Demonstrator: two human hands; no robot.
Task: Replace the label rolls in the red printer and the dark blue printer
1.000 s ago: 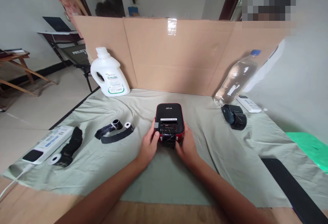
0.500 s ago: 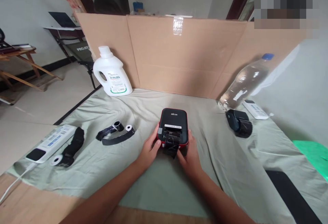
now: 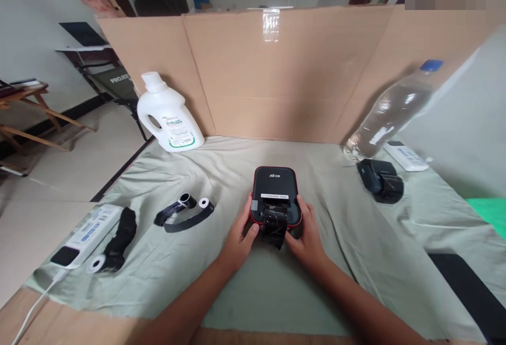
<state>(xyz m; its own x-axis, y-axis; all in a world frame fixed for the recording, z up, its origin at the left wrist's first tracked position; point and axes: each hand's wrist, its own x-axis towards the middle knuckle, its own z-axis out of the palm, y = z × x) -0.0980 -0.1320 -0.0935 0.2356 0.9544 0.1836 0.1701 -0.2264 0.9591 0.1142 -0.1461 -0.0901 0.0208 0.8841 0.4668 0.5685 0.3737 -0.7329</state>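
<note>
A small black printer (image 3: 275, 183) with a red rim lies on the green-grey cloth in front of me. My left hand (image 3: 239, 239) grips its left side, thumb at the front corner. On the opposite side, my right hand (image 3: 310, 237) holds the right edge, fingers curled around it. From the printer's front slot a wrinkled black strip (image 3: 274, 229) hangs down between my hands. To the left lie a black band with a white-cored roll (image 3: 188, 218) and another black strip roll (image 3: 113, 255).
A cardboard panel (image 3: 276, 76) stands behind the cloth. A white detergent bottle (image 3: 174, 118) is at back left, a clear blue-capped bottle (image 3: 395, 108) at back right. A black device (image 3: 381, 181), a dark phone-like slab (image 3: 470, 292) and a white corded power bank (image 3: 89, 234) lie around.
The view has shifted a little, so everything sits slightly differently in the picture. Both hands keep their hold on the printer, with no clear movement over the cloth.
</note>
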